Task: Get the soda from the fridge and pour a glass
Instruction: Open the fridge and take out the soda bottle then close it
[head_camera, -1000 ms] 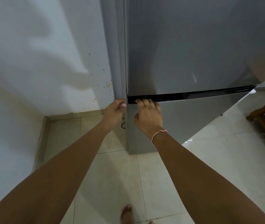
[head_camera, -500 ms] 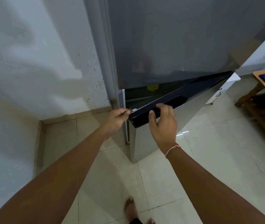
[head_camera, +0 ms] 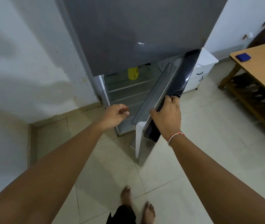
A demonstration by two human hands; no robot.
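You are at the door-opening step: your right hand [head_camera: 166,116] grips the edge of the lower fridge door [head_camera: 169,88], mid-frame, while your left hand [head_camera: 116,114] hangs loosely curled, empty. No soda shows yet; only a yellow item [head_camera: 133,73] on the shelves. Next, look inside.

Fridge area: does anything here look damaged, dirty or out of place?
Yes. The white wall left of the fridge has brown specks and stains, densest near the floor. Nothing looks spilled on the shelves visible inside.
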